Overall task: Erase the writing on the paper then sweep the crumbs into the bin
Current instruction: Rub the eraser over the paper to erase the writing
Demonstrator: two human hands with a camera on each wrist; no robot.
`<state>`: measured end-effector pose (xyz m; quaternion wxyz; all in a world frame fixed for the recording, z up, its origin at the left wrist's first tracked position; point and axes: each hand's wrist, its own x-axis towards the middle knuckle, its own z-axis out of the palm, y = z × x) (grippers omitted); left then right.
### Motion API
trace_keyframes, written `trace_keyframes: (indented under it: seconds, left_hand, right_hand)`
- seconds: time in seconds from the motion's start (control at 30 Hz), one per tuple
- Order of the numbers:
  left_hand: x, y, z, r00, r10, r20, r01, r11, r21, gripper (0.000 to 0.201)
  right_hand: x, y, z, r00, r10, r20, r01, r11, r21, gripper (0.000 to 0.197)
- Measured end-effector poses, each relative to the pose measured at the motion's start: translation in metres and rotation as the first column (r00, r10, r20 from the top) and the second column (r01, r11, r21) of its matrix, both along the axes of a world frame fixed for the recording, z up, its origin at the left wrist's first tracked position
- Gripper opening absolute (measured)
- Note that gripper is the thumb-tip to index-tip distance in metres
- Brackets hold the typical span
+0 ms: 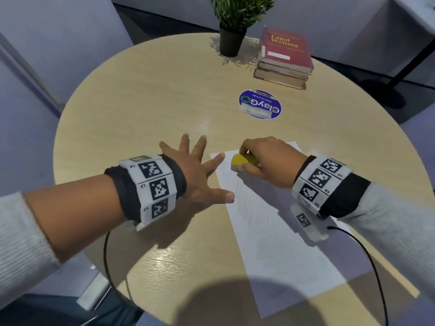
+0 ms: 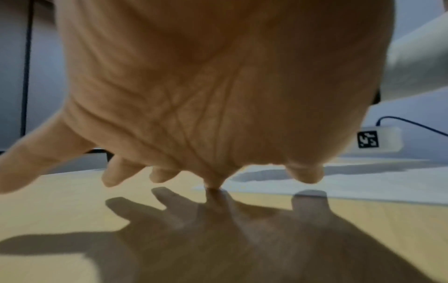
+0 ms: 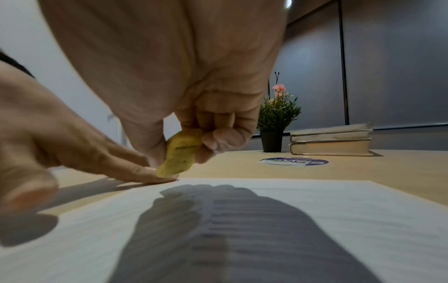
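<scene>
A white lined sheet of paper [image 1: 282, 243] lies on the round wooden table [image 1: 141, 109], running from the centre toward the front right. My right hand [image 1: 266, 161] pinches a yellow eraser [image 1: 243, 161] over the paper's far left corner; in the right wrist view the eraser [image 3: 179, 155] sits between thumb and curled fingers, just above the paper [image 3: 315, 220]. My left hand [image 1: 197, 170] is spread flat, fingers straight, at the paper's left edge, index tip and thumb on the sheet. The left wrist view shows my left hand's palm [image 2: 194, 95] above the table. No bin is in view.
A potted plant [image 1: 233, 24] and a stack of books [image 1: 284, 57] stand at the table's far side. A round blue sticker [image 1: 260, 104] lies between them and the paper. Cables hang from both wrists.
</scene>
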<state>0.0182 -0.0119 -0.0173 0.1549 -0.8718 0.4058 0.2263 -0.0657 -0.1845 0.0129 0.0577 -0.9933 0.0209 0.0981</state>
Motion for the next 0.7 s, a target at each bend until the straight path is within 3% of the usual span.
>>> trace_keyframes:
  seconds: [0.27,0.37,0.5,0.6,0.7]
  left_hand:
    - [0.003,-0.003,-0.007,0.982,0.119,-0.148,-0.120,0.993,0.000,0.105]
    - [0.001,-0.001,-0.009,0.978,0.146,-0.147,-0.152,0.988,-0.028,0.111]
    - [-0.001,-0.002,-0.011,0.980,0.142,-0.138,-0.149,0.988,-0.048,0.115]
    - [-0.001,-0.003,-0.009,0.978,0.151,-0.144,-0.159,0.986,-0.043,0.115]
    - [-0.001,-0.003,-0.009,0.978,0.152,-0.146,-0.159,0.987,-0.038,0.115]
  right_hand:
    - [0.014,0.010,-0.008,0.995,0.069,-0.067,-0.068,0.997,0.021,0.037]
    - [0.021,0.003,-0.008,1.000,0.020,-0.024,-0.020,1.000,-0.005,0.038]
    - [0.021,0.010,-0.013,0.995,0.092,-0.041,-0.089,0.993,0.076,0.037]
    - [0.027,0.002,-0.010,0.999,0.033,-0.001,-0.033,0.998,0.055,0.038]
    - [0.024,0.006,-0.015,0.994,0.105,-0.027,-0.103,0.993,0.058,0.037]
